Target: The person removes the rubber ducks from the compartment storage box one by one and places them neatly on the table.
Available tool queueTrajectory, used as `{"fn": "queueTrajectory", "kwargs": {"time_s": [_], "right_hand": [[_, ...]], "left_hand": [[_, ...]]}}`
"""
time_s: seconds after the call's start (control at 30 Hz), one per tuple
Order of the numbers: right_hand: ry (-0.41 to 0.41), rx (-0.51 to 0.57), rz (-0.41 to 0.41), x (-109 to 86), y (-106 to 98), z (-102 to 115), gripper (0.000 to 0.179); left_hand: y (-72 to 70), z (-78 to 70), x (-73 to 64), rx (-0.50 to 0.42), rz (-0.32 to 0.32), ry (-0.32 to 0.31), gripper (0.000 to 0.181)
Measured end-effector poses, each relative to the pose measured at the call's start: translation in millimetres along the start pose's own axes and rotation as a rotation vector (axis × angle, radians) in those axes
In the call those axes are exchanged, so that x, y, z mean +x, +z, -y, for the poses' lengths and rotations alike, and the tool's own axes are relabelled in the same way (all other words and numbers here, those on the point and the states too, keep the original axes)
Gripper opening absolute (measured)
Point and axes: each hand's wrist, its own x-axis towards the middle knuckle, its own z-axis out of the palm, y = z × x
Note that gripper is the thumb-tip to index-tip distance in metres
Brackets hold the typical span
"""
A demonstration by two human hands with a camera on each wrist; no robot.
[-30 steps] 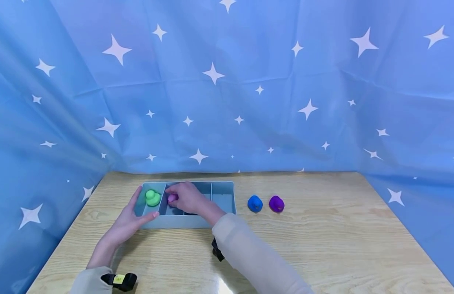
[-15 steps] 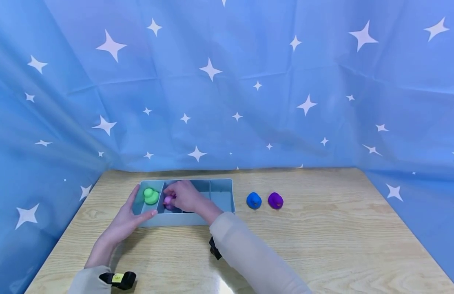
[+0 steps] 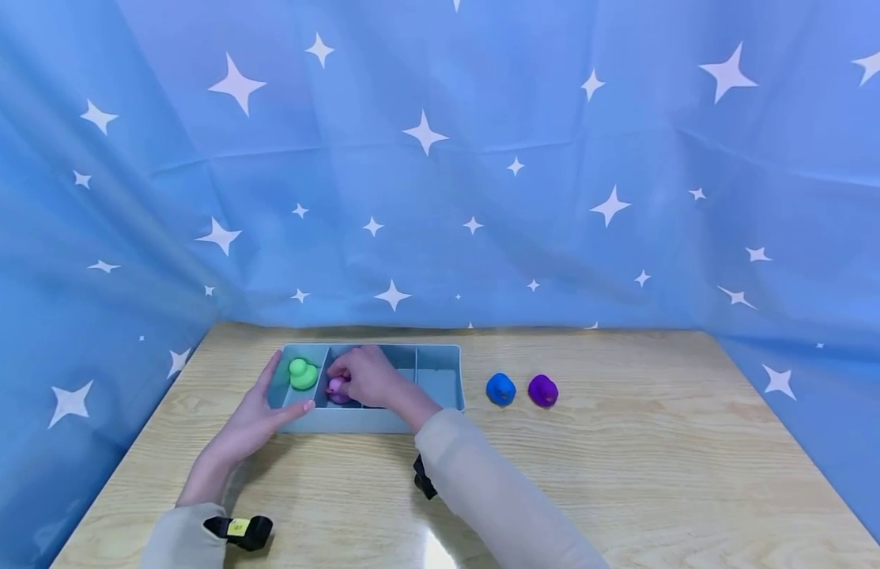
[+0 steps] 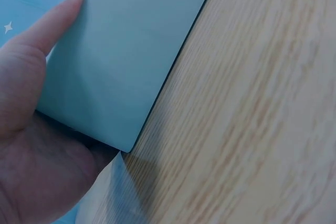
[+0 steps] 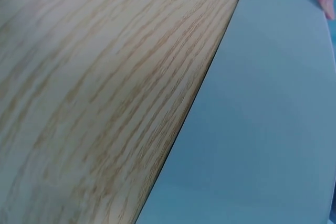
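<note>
In the head view, a light blue divided tray (image 3: 440, 387) lies lengthwise on the table. My left hand (image 3: 251, 415) holds its left end, fingers along the outer side and thumb at the front rim; the left wrist view shows this thumb (image 4: 55, 19) against the rim. A green toy duck (image 3: 303, 374) sits in the leftmost compartment. Reaching into the second compartment, my right hand (image 3: 375, 379) pinches a pink toy duck (image 3: 336, 387), partly hidden by the fingers. The right wrist view shows mostly the tray's front wall (image 5: 252, 114).
To the right of the tray, a blue toy duck (image 3: 500, 390) and a purple toy duck (image 3: 542, 390) stand side by side on the wooden table (image 3: 625, 474). A blue star-patterned cloth (image 3: 482, 190) hangs around the back and sides.
The pink duck has come slightly toward the front of its compartment with my right hand, and more of it shows. My left hand keeps its place on the tray. The head view shifts slightly.
</note>
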Motion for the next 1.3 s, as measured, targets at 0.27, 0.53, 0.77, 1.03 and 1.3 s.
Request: {"fn": "queueTrajectory", "kwargs": {"time_s": [0.27, 0.53, 0.77, 1.03, 1.3], "right_hand": [[-0.018, -0.003, 0.002, -3.3, -1.3, -2.1, 0.018], [0.0, 0.057, -0.011, -6.9, -2.2, -1.7, 0.021], [-0.004, 0.117, -0.038, -9.6, -7.9, 2.3, 0.025], [0.121, 0.506, -0.106, -24.6, -22.3, 2.9, 0.028], [0.153, 0.596, -0.16, -47.5, -48.8, -3.3, 0.031]], "left_hand": [[1.9, -2.4, 0.8, 0.004, 0.003, -0.021, 0.112], [3.6, -2.4, 0.5, 0.001, 0.004, -0.02, 0.112], [2.9, -2.1, 0.7, 0.005, -0.005, -0.001, 0.112], [4.0, -2.5, -1.0, 0.018, -0.004, 0.003, 0.112], [4.1, -1.6, -1.8, 0.017, -0.012, 0.02, 0.112]]}}
